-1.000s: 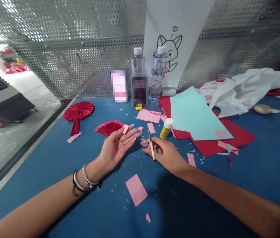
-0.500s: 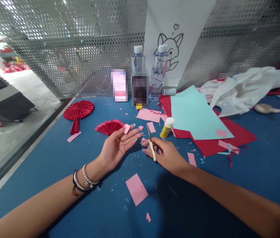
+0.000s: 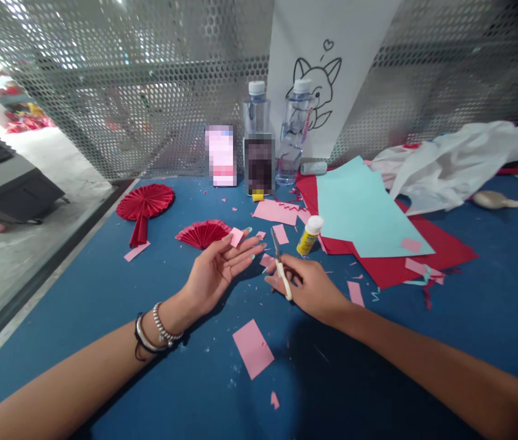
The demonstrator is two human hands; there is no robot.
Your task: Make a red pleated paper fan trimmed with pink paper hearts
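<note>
My left hand (image 3: 219, 269) lies palm up on the blue table (image 3: 103, 342), pinching a small pink paper scrap (image 3: 236, 236) between thumb and fingertip. My right hand (image 3: 307, 284) grips small scissors (image 3: 281, 269) with a white handle, blades pointing away from me, just right of the left fingertips. A folded red paper fan (image 3: 202, 233) lies right behind the left hand. A yellow glue bottle (image 3: 309, 235) with a white cap stands just beyond the right hand.
A second red fan (image 3: 145, 205) lies far left. Pink scraps (image 3: 252, 348) dot the table. Light blue paper (image 3: 362, 211) over red sheets (image 3: 428, 256) lies right, with white plastic (image 3: 451, 162) behind. Two water bottles (image 3: 255, 116) stand by the perforated metal wall (image 3: 148, 91).
Both hands stay almost where they were. The scissors tilted slightly and my right hand shifted a little toward me; the view drifted slightly.
</note>
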